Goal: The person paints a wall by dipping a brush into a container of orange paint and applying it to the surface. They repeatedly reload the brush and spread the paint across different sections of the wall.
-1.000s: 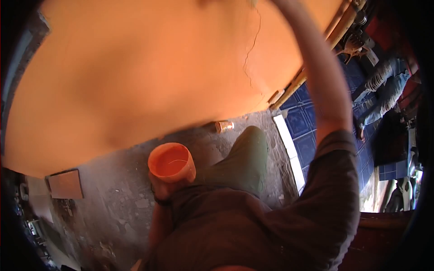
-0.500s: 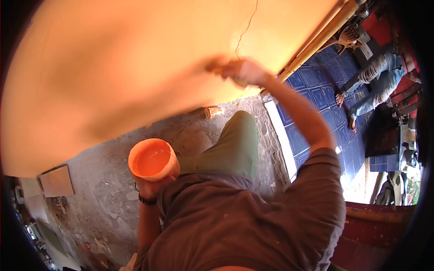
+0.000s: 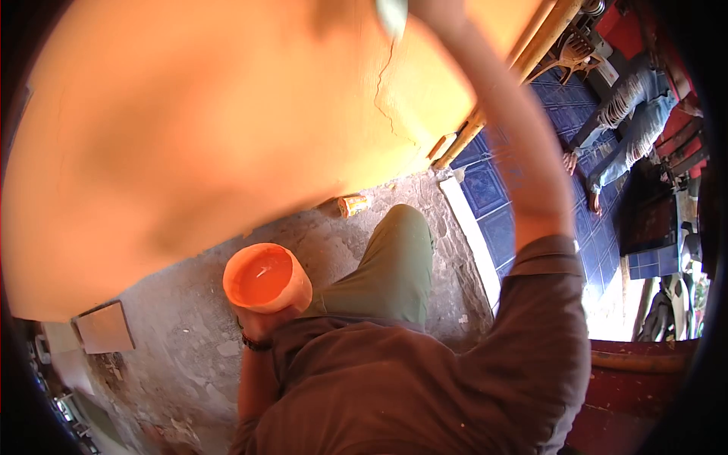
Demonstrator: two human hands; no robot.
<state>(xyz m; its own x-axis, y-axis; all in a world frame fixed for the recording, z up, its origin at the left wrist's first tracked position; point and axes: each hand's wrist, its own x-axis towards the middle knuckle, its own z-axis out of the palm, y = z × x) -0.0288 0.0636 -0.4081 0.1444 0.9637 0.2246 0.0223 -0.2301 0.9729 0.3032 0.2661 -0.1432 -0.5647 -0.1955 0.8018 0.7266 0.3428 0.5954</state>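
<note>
My left hand is wrapped round the underside of an orange tub and holds it close to my body. Orange paint fills part of it, with a pale glint on the surface. At the top edge of the view my right hand is raised against the orange wall, partly cut off and blurred. It grips what looks like a paintbrush; only a pale, smeared part shows. A thin crack runs down the wall below that hand.
A small orange-labelled can lies at the wall's foot on the rough floor. A flat board is at left. Bamboo poles edge the wall. Right, a seated person in ripped jeans is beyond blue tiles.
My right hand has moved up the wall, from beside the crack's lower part to the top edge of the view. My left hand still holds the tub, slightly shifted in view.
</note>
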